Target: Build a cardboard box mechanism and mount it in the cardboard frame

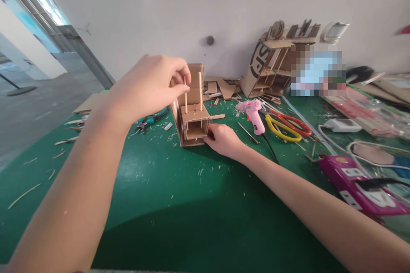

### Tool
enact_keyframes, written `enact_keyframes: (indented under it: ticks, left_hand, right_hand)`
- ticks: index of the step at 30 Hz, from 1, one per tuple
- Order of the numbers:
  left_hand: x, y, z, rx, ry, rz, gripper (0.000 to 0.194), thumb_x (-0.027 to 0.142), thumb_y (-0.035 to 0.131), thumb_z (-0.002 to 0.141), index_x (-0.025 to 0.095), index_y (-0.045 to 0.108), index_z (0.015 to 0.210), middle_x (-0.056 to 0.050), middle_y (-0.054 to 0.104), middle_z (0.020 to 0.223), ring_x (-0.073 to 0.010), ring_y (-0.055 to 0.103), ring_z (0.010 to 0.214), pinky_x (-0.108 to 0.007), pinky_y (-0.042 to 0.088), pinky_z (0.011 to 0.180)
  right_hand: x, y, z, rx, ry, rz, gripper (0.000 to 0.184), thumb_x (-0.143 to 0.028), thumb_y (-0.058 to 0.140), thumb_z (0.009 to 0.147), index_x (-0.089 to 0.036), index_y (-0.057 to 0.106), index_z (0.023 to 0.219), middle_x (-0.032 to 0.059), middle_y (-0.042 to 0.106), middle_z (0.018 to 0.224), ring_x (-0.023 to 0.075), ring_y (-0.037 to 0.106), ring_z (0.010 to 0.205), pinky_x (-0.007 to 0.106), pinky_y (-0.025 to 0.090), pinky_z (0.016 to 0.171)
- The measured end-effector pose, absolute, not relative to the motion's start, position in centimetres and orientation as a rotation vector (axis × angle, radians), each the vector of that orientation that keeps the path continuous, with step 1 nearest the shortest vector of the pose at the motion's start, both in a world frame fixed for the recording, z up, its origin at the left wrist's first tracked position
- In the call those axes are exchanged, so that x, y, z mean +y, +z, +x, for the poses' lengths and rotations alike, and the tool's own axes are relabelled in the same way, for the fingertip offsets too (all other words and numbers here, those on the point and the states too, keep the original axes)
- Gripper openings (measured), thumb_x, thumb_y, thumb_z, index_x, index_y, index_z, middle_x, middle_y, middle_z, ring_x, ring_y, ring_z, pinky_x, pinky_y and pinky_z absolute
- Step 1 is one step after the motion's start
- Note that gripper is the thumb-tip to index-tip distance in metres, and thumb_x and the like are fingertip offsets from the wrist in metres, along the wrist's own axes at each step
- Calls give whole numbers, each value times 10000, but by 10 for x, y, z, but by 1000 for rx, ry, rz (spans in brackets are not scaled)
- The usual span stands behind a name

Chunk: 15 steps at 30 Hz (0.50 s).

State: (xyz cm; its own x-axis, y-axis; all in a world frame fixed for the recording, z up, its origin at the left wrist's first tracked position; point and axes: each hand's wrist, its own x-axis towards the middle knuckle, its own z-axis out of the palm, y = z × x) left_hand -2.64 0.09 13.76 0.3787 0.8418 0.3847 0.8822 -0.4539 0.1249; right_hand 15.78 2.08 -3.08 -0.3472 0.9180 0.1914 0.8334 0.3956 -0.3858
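Note:
A small cardboard structure (195,113) stands upright on the green table, with an open box at its front and a tall panel behind. Two thin wooden sticks rise from holes in the box's top. Around the upper end of the left wooden stick (185,101), the fingers of my left hand (156,79) are closed in a pinch. The right wooden stick (200,89) stands free beside it. Low at the structure's right side, my right hand (224,140) grips its base, its fingertips partly hidden against the cardboard.
A pink glue gun (255,116), scissors (285,126) and a purple power strip (355,183) lie to the right. Pliers (145,123) rest behind my left forearm. A larger cardboard shelf (256,68) stands against the wall. Wood scraps litter the green table (179,204).

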Motion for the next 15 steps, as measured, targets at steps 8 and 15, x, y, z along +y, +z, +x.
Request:
enact_keyframes:
  ticks: [8,15]
  left_hand:
    - [3,137,-29,-1584,-613,-2515,169,373,531,827,288,650,912,-6,741,915,-243,695,865,-352,546,763]
    - [4,137,-29,-1604,-589,-2497,197,382,525,825,296,661,937,-2,741,924,-254,691,903,-362,544,793]
  right_hand:
    - [22,-33,158,-2282,309,-1494,101,-245,524,839,-193,557,760,38,674,773,151,565,656,248,296,546]
    - [22,-32,158,-2282,314,-1504,103,-246,527,846,-190,578,776,44,685,803,153,574,669,249,296,546]
